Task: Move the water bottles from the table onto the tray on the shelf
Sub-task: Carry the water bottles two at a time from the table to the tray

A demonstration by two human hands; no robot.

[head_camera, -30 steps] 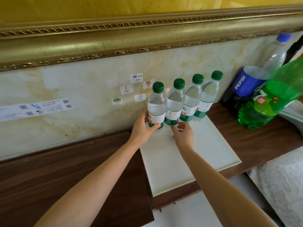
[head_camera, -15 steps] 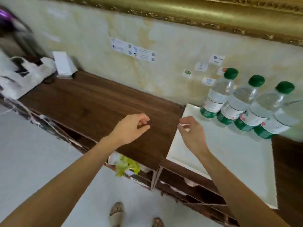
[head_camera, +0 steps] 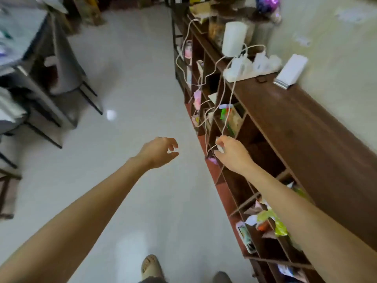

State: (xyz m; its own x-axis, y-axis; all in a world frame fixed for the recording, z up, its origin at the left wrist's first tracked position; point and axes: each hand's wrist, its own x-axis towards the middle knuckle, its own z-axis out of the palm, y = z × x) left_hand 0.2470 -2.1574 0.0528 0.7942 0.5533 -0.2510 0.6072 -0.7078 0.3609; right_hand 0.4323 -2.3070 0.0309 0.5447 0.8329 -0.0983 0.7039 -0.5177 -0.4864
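Note:
No water bottle and no tray appear in the head view now. My left hand (head_camera: 159, 153) hangs over the pale floor with loosely curled fingers and holds nothing. My right hand (head_camera: 232, 154) is held out in front of the shelf's open compartments, fingers also loosely curled and empty, with white cables dangling just behind its fingertips. The dark wooden shelf (head_camera: 295, 123) runs along the wall to my right.
On the shelf top sit a white power strip (head_camera: 251, 68) with plugs, a white cylinder (head_camera: 233, 38) and a white box (head_camera: 290, 71). Cables (head_camera: 206, 82) hang down the shelf front. A grey table and chairs (head_camera: 51, 64) stand at the left. My sandalled foot (head_camera: 151, 266) is below.
The view has swung left, away from the tray and its bottles, which have left the frame. Both hands have come off the bottles and now hang empty over the floor.

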